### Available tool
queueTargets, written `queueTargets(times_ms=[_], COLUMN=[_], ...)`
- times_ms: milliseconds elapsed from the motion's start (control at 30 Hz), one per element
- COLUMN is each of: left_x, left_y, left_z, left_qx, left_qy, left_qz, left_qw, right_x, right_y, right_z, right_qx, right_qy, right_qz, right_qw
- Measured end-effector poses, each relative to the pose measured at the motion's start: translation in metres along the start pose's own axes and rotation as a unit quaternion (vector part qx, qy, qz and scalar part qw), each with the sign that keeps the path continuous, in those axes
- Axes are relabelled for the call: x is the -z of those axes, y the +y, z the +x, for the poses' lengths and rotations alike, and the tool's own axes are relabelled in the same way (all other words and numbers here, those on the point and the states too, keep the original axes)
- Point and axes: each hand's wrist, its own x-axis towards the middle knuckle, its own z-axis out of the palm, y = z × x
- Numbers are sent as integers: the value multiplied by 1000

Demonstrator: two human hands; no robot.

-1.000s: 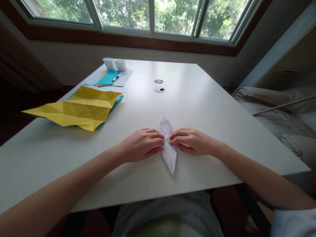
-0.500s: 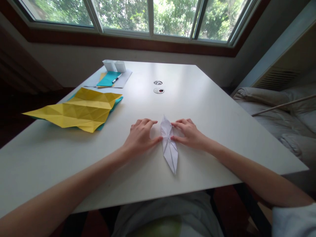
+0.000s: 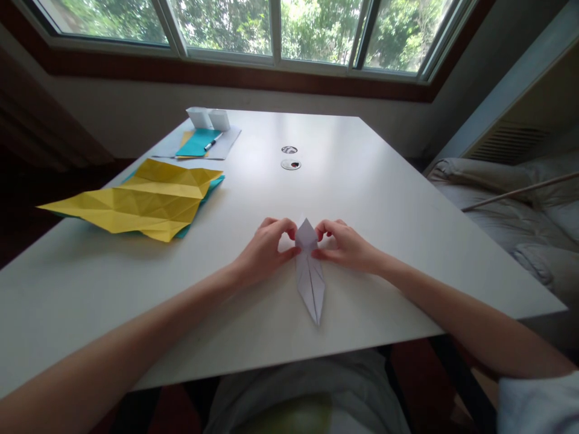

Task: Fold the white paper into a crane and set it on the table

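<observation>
On the far left of the white table point(image 3: 407, 199) the creased yellow sheet point(image 3: 136, 202) lies over a teal one, unmoved. Nearer the middle, the left hand point(image 3: 265, 250) has curled its fingers, spread flat half a second ago, into a pinch on the upper left edge of the white folded paper point(image 3: 310, 277). The right hand point(image 3: 346, 244) pinches the opposite edge likewise, and the paper's far tip now stands lifted between them while its long point rests on the table toward the body, so pressing has given way to raising a flap
</observation>
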Motion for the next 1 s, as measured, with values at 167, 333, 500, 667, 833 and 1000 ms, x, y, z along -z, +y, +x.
queueTargets(times_ms=[167,333,500,667,833,1000], left_x=[0,1,2,6,7,3], left_y=[-1,-3,-4,0,0,-1], left_z=[1,2,-1,-6,-6,-4], left_qx=[0,14,-54,-165,-168,-44], left_qy=[-13,-29,-8,2,-1,5], left_qz=[-16,17,47,157,165,116], left_qw=[1000,999,997,974,972,992], right_x=[0,2,2,4,4,3], right_y=[1,0,2,2,2,3], right_z=[2,3,0,-3,-2,-1], right_qx=[32,31,93,184,199,152], right_qy=[-17,-23,11,2,-1,40], right_qz=[-1,-27,-31,-57,-63,-28], right_qw=[999,999,995,981,978,987])
